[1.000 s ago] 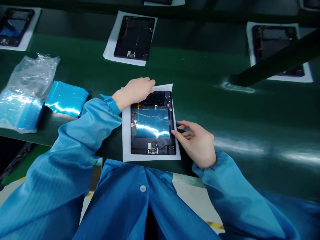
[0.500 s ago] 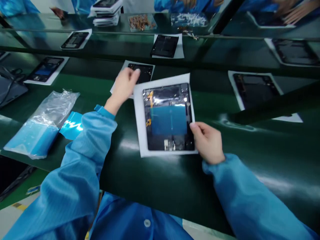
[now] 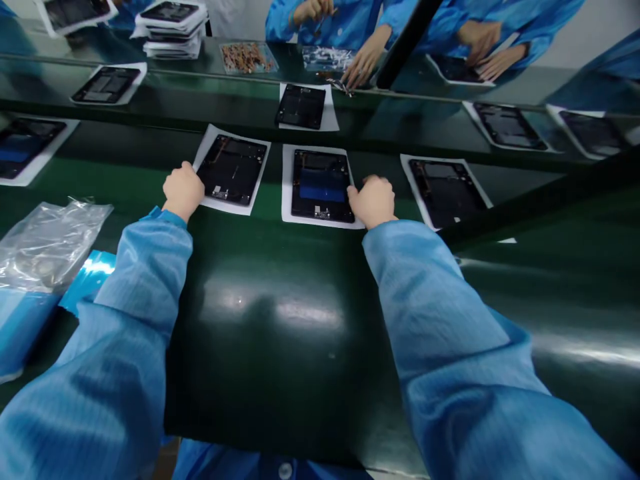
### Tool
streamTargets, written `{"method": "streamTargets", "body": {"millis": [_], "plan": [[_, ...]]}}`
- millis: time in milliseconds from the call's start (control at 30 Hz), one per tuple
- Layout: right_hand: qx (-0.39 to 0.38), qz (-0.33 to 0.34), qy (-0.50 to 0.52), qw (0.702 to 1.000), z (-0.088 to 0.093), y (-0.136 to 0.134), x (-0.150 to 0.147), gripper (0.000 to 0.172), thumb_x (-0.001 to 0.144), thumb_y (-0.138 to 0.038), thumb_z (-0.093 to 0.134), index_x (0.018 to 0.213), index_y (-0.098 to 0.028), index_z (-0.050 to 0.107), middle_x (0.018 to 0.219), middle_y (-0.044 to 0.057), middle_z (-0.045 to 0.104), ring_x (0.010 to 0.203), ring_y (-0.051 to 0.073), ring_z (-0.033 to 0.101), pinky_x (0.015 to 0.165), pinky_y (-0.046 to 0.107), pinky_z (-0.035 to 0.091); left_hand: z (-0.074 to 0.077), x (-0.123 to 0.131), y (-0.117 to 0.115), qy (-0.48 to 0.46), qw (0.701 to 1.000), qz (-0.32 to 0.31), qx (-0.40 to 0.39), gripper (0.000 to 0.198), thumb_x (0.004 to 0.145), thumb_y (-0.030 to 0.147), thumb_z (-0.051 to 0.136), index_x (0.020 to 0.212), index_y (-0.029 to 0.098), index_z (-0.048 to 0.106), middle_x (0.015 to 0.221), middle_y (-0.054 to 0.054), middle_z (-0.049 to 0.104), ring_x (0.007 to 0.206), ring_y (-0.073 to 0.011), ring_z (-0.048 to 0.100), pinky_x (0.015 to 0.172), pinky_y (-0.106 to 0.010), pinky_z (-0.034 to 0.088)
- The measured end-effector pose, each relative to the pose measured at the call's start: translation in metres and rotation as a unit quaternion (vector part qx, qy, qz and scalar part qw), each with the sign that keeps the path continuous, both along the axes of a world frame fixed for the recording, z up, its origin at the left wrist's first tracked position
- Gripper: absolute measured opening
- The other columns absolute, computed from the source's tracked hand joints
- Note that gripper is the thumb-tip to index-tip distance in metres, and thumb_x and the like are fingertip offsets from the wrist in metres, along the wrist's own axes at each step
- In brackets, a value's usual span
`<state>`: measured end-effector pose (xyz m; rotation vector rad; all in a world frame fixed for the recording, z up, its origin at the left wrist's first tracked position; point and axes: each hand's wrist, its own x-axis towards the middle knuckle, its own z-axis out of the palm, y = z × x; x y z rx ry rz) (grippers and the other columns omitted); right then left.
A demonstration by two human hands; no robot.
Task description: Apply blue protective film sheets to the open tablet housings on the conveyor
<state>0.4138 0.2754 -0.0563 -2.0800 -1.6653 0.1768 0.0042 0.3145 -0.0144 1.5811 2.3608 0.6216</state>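
Note:
My left hand [image 3: 183, 191] is closed at the left edge of a black device housing on white paper [image 3: 233, 169]. My right hand [image 3: 373, 201] pinches the right edge of another housing with a blue film area [image 3: 321, 185], also on white paper. Both housings lie side by side on the green surface, a little apart. Another black housing on white paper [image 3: 447, 190] rests to the right of my right hand.
A clear bag with blue film sheets [image 3: 50, 247] and a loose blue sheet [image 3: 90, 279] lie left. Across a raised ledge are more housings [image 3: 303, 107], a paper stack [image 3: 173, 30], small-part trays [image 3: 247, 58] and other people's hands [image 3: 367, 59]. A dark bar [image 3: 565, 193] crosses at right.
My right hand has moved the blue-filmed housing forward and down onto the green surface. My left hand has shifted to the left edge of the neighbouring housing. The view has shifted too.

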Motion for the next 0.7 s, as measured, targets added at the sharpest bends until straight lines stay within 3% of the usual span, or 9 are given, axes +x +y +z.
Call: {"method": "streamTargets", "body": {"millis": [67,133,200,267,333,400,433,600,700], "plan": [[0.011,0.016,0.157,0.987,0.005,-0.019,-0.029,0.041,0.092,-0.033,0.068,0.125,-0.009,0.067,0.141,0.03,0.06,0.125,0.038,0.063,0.104,0.055,0.052,0.01,-0.001,-0.005,-0.053,0.998,0.008,0.045,0.018,0.095,0.01,0.068,0.112,0.01,0.062,0.124,-0.021,0.072,0.124,-0.0379,0.069,0.113,-0.053,0.051],[-0.017,0.065,0.359,0.931,0.008,-0.044,-0.069,0.039,0.09,-0.043,0.074,0.116,-0.015,0.069,0.132,0.023,0.067,0.12,0.034,0.065,0.1,0.051,0.058,0.022,-0.001,-0.013,-0.108,0.991,0.017,0.08,0.011,0.098,0.012,0.066,0.107,0.012,0.058,0.105,-0.011,0.071,0.094,-0.0245,0.073,0.096,-0.043,0.06],[-0.059,0.108,0.436,0.892,0.009,-0.069,-0.113,0.045,0.092,-0.06,0.071,0.108,-0.018,0.068,0.112,0.017,0.074,0.099,0.028,0.073,0.085,0.046,0.065,0.033,-0.001,-0.028,-0.161,0.981,0.026,0.107,0.009,0.1,0.01,0.062,0.104,0.013,0.054,0.088,-0.001,0.063,0.07,-0.0125,0.063,0.078,-0.033,0.061],[-0.096,0.144,0.511,0.842,0.009,-0.094,-0.151,0.056,0.094,-0.074,0.06,0.108,-0.02,0.067,0.11,0.015,0.077,0.09,0.025,0.076,0.079,0.044,0.067,0.041,-0.003,-0.054,-0.21,0.969,0.03,0.128,0.01,0.099,0.007,0.058,0.099,0.015,0.051,0.077,0.004,0.053,0.06,-0.0072,0.053,0.066,-0.025,0.057],[-0.145,0.167,0.639,0.736,0.01,-0.116,-0.178,0.062,0.092,-0.081,0.057,0.111,-0.023,0.067,0.117,0.015,0.078,0.093,0.025,0.078,0.082,0.045,0.068,0.042,-0.007,-0.092,-0.248,0.958,0.023,0.14,0.013,0.098,0.008,0.057,0.094,0.017,0.049,0.071,0.007,0.049,0.055,-0.0065,0.05,0.056,-0.021,0.051],[-0.183,0.16,0.742,0.624,0.011,-0.138,-0.19,0.056,0.091,-0.077,0.063,0.111,-0.025,0.069,0.119,0.011,0.079,0.099,0.026,0.079,0.088,0.046,0.068,0.035,-0.01,-0.143,-0.273,0.951,0.009,0.144,0.013,0.097,0.013,0.058,0.091,0.019,0.048,0.068,0.006,0.05,0.05,-0.0079,0.05,0.047,-0.02,0.045],[-0.194,0.148,0.768,0.592,0.012,-0.15,-0.191,0.05,0.09,-0.072,0.069,0.11,-0.025,0.07,0.115,0.009,0.08,0.101,0.026,0.079,0.09,0.046,0.068,0.029,-0.011,-0.171,-0.28,0.948,0.002,0.148,0.013,0.097,0.017,0.058,0.09,0.02,0.047,0.067,0.006,0.051,0.049,-0.0087,0.05,0.045,-0.02,0.044],[-0.236,0.126,0.761,0.591,0.017,-0.224,-0.158,0.035,0.078,-0.047,0.091,0.094,-0.021,0.075,0.095,0.008,0.083,0.103,0.029,0.08,0.094,0.047,0.068,-0.003,-0.001,-0.303,-0.271,0.954,-0.07,0.11,0.021,0.101,0.044,0.057,0.096,0.025,0.051,0.067,0.004,0.06,0.051,-0.0144,0.057,0.048,-0.026,0.049],[-0.262,0.116,0.739,0.609,0.021,-0.261,-0.124,0.036,0.075,-0.047,0.095,0.094,-0.022,0.077,0.092,0.007,0.083,0.101,0.029,0.081,0.094,0.044,0.068,-0.003,-0.005,-0.331,-0.208,0.969,-0.114,0.073,0.029,0.094,0.051,0.069,0.095,0.024,0.061,0.081,-0.002,0.069,0.075,-0.0209,0.069,0.069,-0.035,0.059]]}}
